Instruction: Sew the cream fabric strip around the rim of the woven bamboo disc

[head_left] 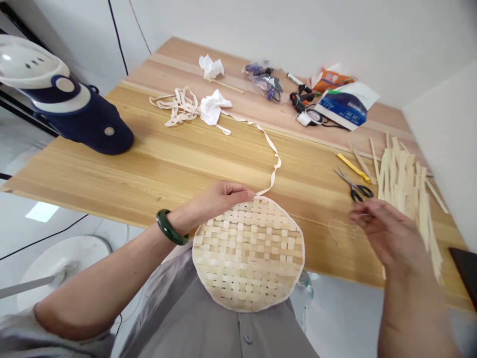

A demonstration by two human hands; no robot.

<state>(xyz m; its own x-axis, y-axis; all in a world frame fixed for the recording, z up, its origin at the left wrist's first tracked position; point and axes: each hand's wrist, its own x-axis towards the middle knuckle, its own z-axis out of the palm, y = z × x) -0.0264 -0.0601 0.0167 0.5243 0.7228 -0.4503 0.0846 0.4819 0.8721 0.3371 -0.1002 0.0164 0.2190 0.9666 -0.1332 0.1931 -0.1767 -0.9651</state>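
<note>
A round woven bamboo panel with a pale bound edge rests against my lap at the table's front. My left hand is closed on its upper rim, where a narrow cream fabric tape comes off the edge and runs back over the table. Out to the right, my right hand is raised with its fingers pinched together, slightly blurred. A fine thread hangs in loose curls from those fingertips; whether a needle is there too cannot be made out. Black-handled scissors lie just beyond this hand.
Bamboo strips are heaped at the right, near a yellow tool. Bundled tape and crumpled tissue lie behind. Farther back are a glue gun, a blue box and plastic bags. A navy-and-white device stands left.
</note>
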